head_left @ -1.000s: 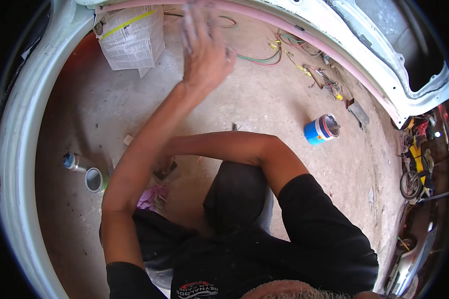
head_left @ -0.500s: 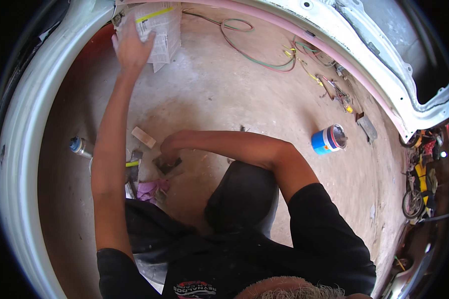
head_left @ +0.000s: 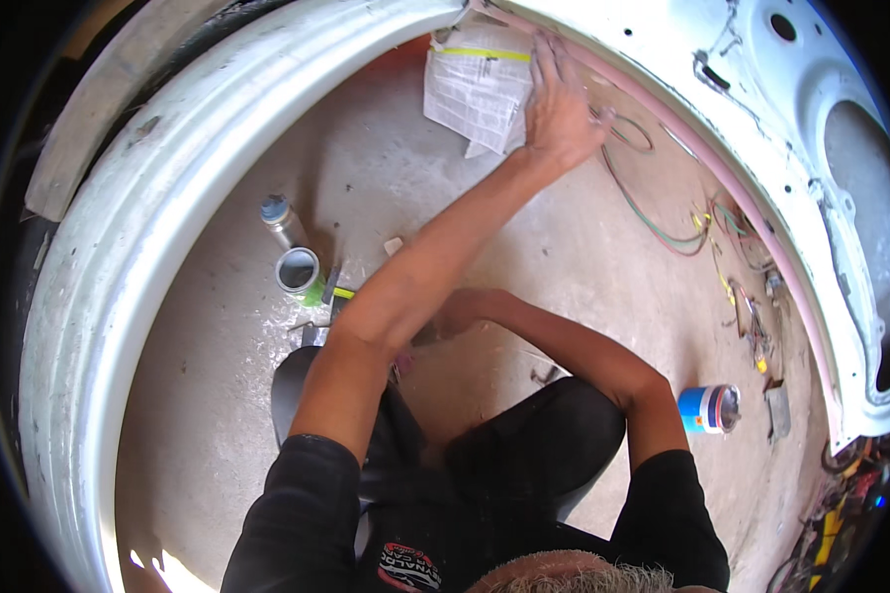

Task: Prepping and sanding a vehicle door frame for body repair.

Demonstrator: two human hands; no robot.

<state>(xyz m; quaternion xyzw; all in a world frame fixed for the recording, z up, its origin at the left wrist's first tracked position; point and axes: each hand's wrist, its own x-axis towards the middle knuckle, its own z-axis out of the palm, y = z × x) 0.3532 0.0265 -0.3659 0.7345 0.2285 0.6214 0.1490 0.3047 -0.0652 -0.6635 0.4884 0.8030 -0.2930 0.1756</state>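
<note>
My left hand (head_left: 562, 109) is stretched far forward, fingers extended and thumb apart, with its fingertips at the pinkish edge (head_left: 653, 119) of a white car body panel (head_left: 682, 69). Beside it hangs a newspaper sheet (head_left: 475, 94) with a yellow-green strip of tape across its top. Low near the floor, my right hand (head_left: 457, 312) passes behind my left forearm, which hides its fingers. A dark flat piece lies by that hand, mostly covered. Left of the forearm are an open can (head_left: 297, 269) and a tool with a yellow-green handle (head_left: 342, 293).
A spray can (head_left: 279, 217) stands behind the open can. A white curved body frame (head_left: 148, 267) borders the left side. To the right are a blue and white paint can (head_left: 707, 409), a grey metal piece (head_left: 777, 411) and red and green hoses (head_left: 653, 232) on the concrete floor.
The view has shifted, so the scene sits further right. My left hand has gone from over the newspaper to the panel's pinkish edge. My right hand is now hidden behind the left forearm.
</note>
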